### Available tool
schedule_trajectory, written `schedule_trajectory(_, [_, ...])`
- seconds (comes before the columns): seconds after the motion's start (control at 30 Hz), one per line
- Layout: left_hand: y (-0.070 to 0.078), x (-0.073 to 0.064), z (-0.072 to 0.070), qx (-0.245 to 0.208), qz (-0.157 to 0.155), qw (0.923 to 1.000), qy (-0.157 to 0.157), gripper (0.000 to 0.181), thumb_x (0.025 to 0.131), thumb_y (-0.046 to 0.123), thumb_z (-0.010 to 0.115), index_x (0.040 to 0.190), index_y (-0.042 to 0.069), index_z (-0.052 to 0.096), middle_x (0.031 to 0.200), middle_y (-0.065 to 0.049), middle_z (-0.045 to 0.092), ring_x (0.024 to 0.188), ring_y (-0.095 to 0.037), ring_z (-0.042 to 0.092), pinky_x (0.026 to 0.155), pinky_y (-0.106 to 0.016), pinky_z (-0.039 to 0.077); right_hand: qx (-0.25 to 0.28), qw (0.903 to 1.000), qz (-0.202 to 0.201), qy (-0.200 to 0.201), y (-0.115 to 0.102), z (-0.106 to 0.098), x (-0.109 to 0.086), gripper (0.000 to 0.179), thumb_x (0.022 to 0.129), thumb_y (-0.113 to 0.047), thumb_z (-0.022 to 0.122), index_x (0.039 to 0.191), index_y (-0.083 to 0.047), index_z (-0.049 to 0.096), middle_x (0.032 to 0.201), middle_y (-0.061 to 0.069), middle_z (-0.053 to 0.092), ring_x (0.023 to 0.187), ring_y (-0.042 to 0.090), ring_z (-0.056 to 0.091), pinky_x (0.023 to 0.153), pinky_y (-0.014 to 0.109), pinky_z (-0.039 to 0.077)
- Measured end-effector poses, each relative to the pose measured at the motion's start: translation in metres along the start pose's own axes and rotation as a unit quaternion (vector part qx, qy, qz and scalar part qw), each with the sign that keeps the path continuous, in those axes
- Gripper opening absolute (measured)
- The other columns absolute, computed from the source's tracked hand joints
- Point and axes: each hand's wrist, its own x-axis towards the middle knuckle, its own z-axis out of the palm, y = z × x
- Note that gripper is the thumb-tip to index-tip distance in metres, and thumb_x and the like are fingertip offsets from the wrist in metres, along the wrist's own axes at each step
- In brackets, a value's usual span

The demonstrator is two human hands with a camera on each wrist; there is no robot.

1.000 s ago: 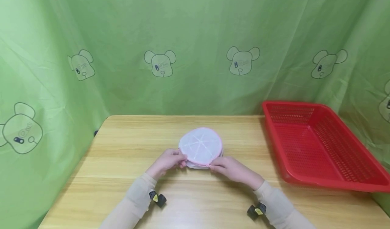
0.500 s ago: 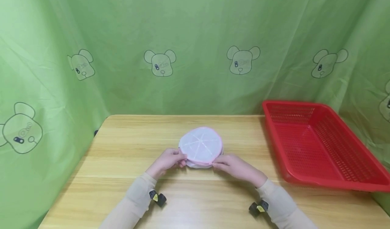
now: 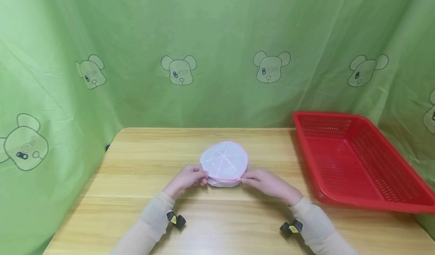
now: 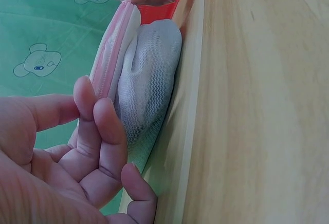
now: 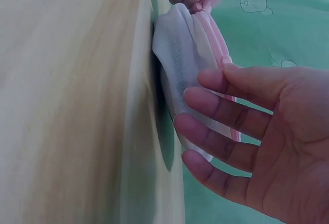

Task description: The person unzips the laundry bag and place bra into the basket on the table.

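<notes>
A round white mesh laundry bag (image 3: 225, 160) with a pink zipped edge lies on the table in the head view, its top marked with a star of pale lines. My left hand (image 3: 186, 180) pinches the zipper's edge at the near left between thumb and fingers. At the near right, my right hand (image 3: 267, 184) pinches the zipper pull between thumb and forefinger, its other fingers loosely bent beside the bag in the right wrist view. The pink zipper (image 4: 107, 54) stretches between both hands in the left wrist view. The bag's contents, if any, are hidden.
To the right stands a red plastic basket (image 3: 343, 168) with perforated walls. The wooden table (image 3: 149, 153) carries the bag and basket. A green curtain (image 3: 224, 96) printed with bear heads hangs behind and at both sides.
My right hand has slid to the right along the bag's near edge, pulling the zipper pull with it. The left hand and the bag have stayed nearly in place.
</notes>
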Motion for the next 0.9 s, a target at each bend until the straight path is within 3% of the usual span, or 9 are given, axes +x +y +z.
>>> schedule_trajectory(0.9, [-0.0003,-0.0011,-0.0007,0.018,-0.001,0.9998,0.011,0.019,0.091,0.018,0.061,0.089,0.0,0.068,0.065,0.005,0.063,0.059,-0.007,0.05,0.052,-0.018,0.034,-0.005,0.9999,0.008,0.005,0.0065,-0.0095,-0.0025,0.019,0.097,-0.023,0.058,0.101,-0.012,0.074,0.082,0.001,0.068,0.076,0.0,0.055,0.075,0.024,0.051])
